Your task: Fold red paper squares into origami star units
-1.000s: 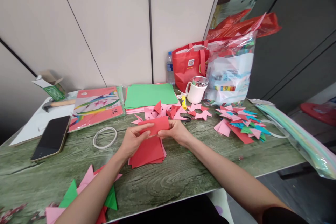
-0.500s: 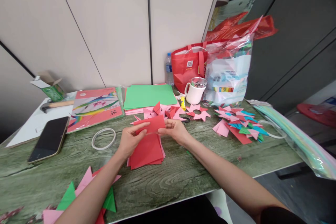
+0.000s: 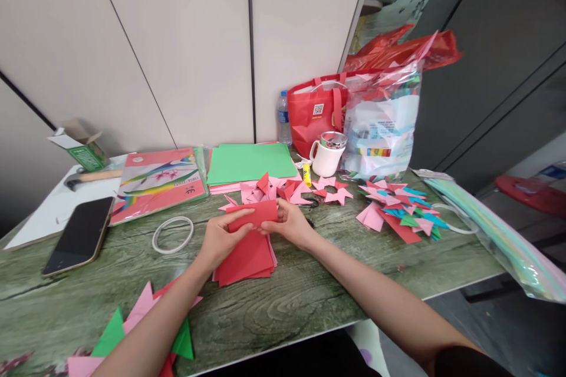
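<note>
My left hand (image 3: 221, 235) and my right hand (image 3: 287, 225) both pinch a folded red paper strip (image 3: 254, 214) just above the table. The left grips its left end, the right its right end. Directly beneath lies a stack of red paper squares (image 3: 247, 259) on the green wood-grain table (image 3: 300, 294). Behind the strip sits a heap of folded pink and red paper pieces (image 3: 274, 189).
A phone (image 3: 79, 235) and a white ring (image 3: 173, 234) lie left. A paper pack (image 3: 157, 184) and green sheets (image 3: 250, 162) sit behind. A white mug (image 3: 327, 156), red bag (image 3: 316, 115), plastic bag (image 3: 380, 123) and coloured folded triangles (image 3: 402, 212) stand right. More triangles (image 3: 132, 330) lie near-left.
The red paper is now folded down into a narrower strip between my hands. My hands have drawn slightly closer together over the stack.
</note>
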A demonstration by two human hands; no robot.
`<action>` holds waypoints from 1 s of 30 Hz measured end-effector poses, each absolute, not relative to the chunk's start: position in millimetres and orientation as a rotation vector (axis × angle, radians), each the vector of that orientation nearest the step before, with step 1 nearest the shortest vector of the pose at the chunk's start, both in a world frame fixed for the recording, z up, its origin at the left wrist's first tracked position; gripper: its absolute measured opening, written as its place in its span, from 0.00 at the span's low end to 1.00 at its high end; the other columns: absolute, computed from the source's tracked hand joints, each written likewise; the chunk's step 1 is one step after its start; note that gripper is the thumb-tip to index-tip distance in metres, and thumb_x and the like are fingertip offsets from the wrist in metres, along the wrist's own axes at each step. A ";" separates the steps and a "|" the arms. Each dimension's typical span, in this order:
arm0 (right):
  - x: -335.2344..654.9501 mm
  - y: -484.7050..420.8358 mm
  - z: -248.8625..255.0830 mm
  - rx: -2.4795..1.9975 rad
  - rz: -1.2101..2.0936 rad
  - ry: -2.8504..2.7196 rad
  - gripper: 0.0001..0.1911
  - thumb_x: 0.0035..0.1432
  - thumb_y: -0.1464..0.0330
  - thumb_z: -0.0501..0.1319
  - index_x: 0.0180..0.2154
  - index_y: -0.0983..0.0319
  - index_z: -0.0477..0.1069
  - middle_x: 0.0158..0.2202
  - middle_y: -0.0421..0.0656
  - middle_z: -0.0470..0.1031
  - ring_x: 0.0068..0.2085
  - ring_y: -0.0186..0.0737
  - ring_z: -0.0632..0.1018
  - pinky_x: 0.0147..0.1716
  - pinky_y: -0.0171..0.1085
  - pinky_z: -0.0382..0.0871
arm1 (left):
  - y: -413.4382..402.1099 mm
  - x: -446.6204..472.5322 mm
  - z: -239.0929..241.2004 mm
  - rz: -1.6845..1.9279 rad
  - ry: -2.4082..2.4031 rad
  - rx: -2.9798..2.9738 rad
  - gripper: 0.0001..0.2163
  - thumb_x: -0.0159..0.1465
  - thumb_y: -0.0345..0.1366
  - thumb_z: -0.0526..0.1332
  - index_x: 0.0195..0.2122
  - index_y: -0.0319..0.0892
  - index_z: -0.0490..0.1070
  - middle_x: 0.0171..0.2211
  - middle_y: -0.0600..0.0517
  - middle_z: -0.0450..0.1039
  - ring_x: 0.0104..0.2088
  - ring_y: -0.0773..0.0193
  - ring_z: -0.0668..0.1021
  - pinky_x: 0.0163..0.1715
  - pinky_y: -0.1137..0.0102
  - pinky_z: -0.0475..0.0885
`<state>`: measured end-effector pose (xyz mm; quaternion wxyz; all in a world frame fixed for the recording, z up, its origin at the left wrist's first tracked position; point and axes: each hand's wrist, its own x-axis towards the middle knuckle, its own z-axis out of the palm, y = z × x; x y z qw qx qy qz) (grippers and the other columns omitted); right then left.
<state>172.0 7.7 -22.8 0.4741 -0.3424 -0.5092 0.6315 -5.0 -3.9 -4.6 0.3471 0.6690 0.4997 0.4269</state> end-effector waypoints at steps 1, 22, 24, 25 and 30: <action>173.7 8.6 -21.7 -0.797 1.593 -1.230 0.25 0.38 0.64 0.70 0.38 0.62 0.62 0.25 0.38 0.76 0.28 0.40 0.79 0.33 0.41 0.75 | -2.8 -6.3 -5.5 1.110 1.304 1.730 0.14 0.51 0.37 0.65 0.40 0.43 0.76 0.39 0.49 0.78 0.41 0.54 0.77 0.46 0.64 0.69; 182.8 18.0 -18.0 -0.774 1.714 -1.099 0.21 0.54 0.53 0.56 0.42 0.63 0.66 0.35 0.45 0.76 0.34 0.41 0.79 0.31 0.41 0.76 | 1.0 -4.5 -4.7 1.179 1.155 1.729 0.32 0.52 0.35 0.64 0.58 0.43 0.58 0.57 0.46 0.61 0.56 0.53 0.65 0.53 0.64 0.61; 181.8 17.1 -17.8 -0.786 1.799 -1.076 0.22 0.57 0.53 0.53 0.41 0.64 0.68 0.34 0.47 0.77 0.33 0.41 0.79 0.29 0.40 0.76 | 1.9 -2.7 -9.4 1.156 1.064 1.665 0.34 0.52 0.34 0.64 0.60 0.44 0.54 0.57 0.45 0.61 0.54 0.55 0.68 0.50 0.65 0.65; 181.2 16.1 -17.7 -0.767 1.852 -1.088 0.21 0.57 0.54 0.54 0.42 0.64 0.68 0.34 0.48 0.77 0.33 0.42 0.79 0.29 0.40 0.75 | 2.3 -1.9 -11.1 1.178 1.035 1.619 0.35 0.51 0.33 0.64 0.60 0.45 0.52 0.56 0.45 0.63 0.52 0.55 0.69 0.48 0.66 0.67; 182.0 10.0 -13.0 -0.615 2.047 -1.141 0.20 0.57 0.61 0.57 0.48 0.66 0.64 0.39 0.52 0.76 0.34 0.45 0.79 0.33 0.42 0.74 | 1.1 -1.5 -7.3 1.205 1.020 1.439 0.37 0.53 0.36 0.63 0.62 0.43 0.47 0.34 0.49 0.77 0.33 0.61 0.77 0.35 0.69 0.72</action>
